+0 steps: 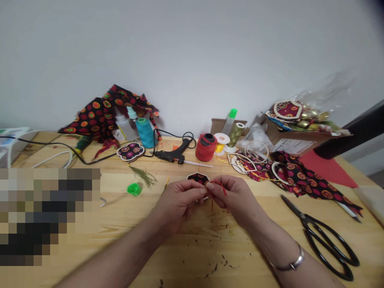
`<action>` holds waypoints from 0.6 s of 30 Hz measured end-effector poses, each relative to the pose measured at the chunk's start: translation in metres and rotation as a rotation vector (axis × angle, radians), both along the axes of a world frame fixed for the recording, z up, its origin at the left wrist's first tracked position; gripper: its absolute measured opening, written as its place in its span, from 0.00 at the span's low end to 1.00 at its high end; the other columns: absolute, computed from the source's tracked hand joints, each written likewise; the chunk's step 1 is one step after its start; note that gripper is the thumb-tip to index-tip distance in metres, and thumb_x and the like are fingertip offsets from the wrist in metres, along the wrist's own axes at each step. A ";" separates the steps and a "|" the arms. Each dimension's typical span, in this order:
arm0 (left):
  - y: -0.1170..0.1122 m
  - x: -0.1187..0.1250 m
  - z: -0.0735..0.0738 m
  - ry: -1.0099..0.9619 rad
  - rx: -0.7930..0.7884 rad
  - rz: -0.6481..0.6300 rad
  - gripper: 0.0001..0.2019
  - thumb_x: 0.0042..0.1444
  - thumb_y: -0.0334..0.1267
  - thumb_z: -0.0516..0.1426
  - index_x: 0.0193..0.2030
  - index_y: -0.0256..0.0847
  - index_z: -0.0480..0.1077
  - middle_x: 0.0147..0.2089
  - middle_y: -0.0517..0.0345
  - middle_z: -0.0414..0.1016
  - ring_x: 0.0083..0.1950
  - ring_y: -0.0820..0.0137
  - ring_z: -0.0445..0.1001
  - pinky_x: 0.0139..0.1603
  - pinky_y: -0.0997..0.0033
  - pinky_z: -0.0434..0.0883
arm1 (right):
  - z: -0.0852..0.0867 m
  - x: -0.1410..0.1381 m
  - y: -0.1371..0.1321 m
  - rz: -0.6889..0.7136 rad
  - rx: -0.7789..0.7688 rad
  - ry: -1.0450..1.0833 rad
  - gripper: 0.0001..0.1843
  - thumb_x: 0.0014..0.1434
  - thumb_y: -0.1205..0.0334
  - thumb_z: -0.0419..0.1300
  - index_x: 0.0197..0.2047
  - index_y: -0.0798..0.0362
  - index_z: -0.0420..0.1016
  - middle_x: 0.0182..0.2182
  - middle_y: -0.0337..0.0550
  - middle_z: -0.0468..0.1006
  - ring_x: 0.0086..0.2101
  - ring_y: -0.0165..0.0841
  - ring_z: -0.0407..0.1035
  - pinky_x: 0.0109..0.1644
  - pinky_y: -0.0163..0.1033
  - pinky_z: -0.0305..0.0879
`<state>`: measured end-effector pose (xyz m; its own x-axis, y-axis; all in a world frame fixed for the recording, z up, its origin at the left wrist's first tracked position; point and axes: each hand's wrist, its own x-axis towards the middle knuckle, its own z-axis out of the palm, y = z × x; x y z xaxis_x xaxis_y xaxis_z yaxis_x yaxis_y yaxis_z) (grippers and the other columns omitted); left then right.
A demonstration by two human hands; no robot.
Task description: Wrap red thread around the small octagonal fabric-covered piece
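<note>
Both my hands meet over the middle of the wooden table [186,256]. My left hand [177,200] is closed in a pinch on a small octagonal piece covered in black patterned fabric [198,178]. My right hand [232,196] is also closed, its fingers pinching a thin red thread [220,186] that loops at the piece's edge and hangs down between the hands. A silver bracelet [292,262] sits on my right wrist.
Black scissors [324,236] lie at the right. A glue gun [172,155], a red spool [206,147], thread cones [145,132], a green cap [134,189], patterned fabric [300,176] and a cardboard box [300,136] line the back. Thread scraps litter the front.
</note>
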<state>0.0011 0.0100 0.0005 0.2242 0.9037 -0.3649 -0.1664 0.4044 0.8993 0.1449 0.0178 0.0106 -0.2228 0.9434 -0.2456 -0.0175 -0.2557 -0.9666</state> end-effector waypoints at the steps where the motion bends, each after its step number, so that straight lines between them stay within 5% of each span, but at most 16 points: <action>1: 0.000 0.000 0.001 0.007 0.000 0.011 0.06 0.42 0.38 0.59 0.25 0.38 0.72 0.18 0.66 0.65 0.14 0.84 0.51 0.14 0.80 0.44 | 0.000 0.000 0.000 0.005 0.010 -0.021 0.13 0.47 0.56 0.60 0.23 0.58 0.69 0.14 0.33 0.64 0.15 0.20 0.49 0.17 0.29 0.43; 10: 0.003 0.002 0.008 0.109 0.075 0.117 0.04 0.44 0.35 0.59 0.25 0.37 0.74 0.21 0.61 0.73 0.15 0.82 0.56 0.15 0.80 0.51 | -0.011 0.005 0.004 -0.002 0.306 -0.346 0.15 0.53 0.54 0.54 0.25 0.56 0.72 0.19 0.37 0.68 0.22 0.26 0.57 0.25 0.32 0.52; 18: 0.004 0.000 0.006 0.124 0.175 0.100 0.06 0.46 0.36 0.58 0.26 0.37 0.75 0.25 0.59 0.76 0.28 0.74 0.69 0.31 0.77 0.64 | -0.009 0.001 -0.005 -0.040 0.392 -0.403 0.13 0.53 0.55 0.54 0.26 0.55 0.71 0.20 0.39 0.70 0.21 0.27 0.57 0.23 0.31 0.52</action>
